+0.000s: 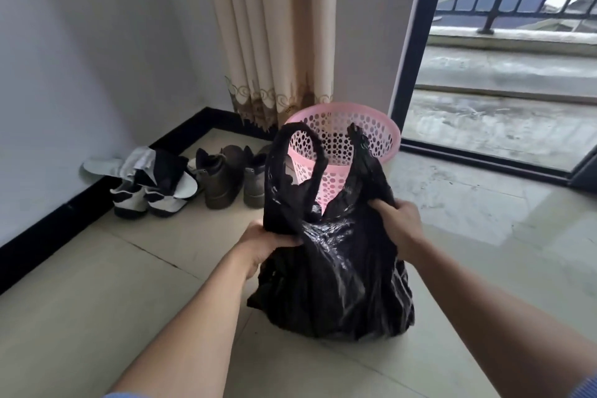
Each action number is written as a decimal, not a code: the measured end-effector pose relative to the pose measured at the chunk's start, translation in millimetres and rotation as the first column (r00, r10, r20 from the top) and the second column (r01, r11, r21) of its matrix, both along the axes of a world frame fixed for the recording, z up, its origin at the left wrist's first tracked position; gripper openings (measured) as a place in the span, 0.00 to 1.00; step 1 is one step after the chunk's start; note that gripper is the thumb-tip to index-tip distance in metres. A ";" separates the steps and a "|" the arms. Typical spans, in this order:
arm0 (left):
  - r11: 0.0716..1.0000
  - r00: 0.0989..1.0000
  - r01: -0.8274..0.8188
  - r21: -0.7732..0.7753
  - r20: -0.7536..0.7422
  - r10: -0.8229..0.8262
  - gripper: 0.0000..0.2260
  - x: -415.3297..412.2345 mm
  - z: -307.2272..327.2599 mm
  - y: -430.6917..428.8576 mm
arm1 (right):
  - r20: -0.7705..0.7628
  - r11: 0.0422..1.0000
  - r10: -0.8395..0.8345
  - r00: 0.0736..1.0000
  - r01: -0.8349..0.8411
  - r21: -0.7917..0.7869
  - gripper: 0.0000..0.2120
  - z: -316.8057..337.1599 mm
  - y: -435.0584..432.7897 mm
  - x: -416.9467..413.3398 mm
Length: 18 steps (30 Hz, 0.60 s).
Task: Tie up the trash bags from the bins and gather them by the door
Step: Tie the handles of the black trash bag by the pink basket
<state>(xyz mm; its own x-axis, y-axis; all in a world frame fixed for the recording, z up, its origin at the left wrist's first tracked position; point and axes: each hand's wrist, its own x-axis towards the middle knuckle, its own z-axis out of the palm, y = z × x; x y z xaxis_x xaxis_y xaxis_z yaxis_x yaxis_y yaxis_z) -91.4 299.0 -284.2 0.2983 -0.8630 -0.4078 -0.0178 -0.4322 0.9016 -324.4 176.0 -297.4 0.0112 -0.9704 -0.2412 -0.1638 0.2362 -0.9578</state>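
Observation:
A full black trash bag (336, 281) stands on the tiled floor in the middle of the head view. Its two handle loops stick up, untied, one at the left and one at the right. My left hand (261, 242) grips the bag's left side just below the left loop. My right hand (399, 223) grips the right side below the right loop. Directly behind the bag stands a pink perforated plastic bin (365, 129) with no bag in it.
Brown boots (226, 178) and black-and-white shoes (145, 194) lie along the wall at the left. A beige curtain (274, 35) hangs behind the bin. A dark-framed sliding glass door (416, 52) at the right shows a balcony with railing.

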 end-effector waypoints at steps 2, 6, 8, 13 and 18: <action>0.989 0.990 -0.136 -0.063 0.026 0.138 0.11 -4.0 3.5 -6.0 | 0.101 1.000 0.017 0.995 -0.019 0.019 0.10 -1.6 -1.1 -1.9; 0.900 0.901 -0.429 -0.074 -0.098 0.422 0.11 -7.7 4.4 -8.3 | 0.195 0.990 0.103 0.975 -0.120 0.079 0.10 -3.4 2.1 -3.3; 0.882 0.869 -0.470 -0.032 -0.196 0.455 0.11 -9.1 2.6 -8.7 | 0.294 0.925 0.303 0.907 -0.353 0.137 0.17 2.2 7.5 -3.4; 0.928 0.886 -0.373 0.023 -0.289 0.363 0.06 -12.6 4.8 -4.2 | 0.111 0.688 0.690 0.715 -0.696 0.205 0.22 13.1 18.0 3.5; 0.911 0.887 -0.406 0.078 -0.209 0.413 0.07 -6.7 -1.8 3.7 | -0.038 0.773 0.609 0.792 -0.583 0.250 0.17 10.3 20.3 13.2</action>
<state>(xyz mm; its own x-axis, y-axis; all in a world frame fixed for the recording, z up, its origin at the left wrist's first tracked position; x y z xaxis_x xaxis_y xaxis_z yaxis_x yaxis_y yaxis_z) -98.1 302.7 -286.0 0.5240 -0.6692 -0.5269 0.3599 -0.3867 0.8491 -311.2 196.3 -287.2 0.5307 -0.7010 -0.4763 -0.4415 0.2510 -0.8614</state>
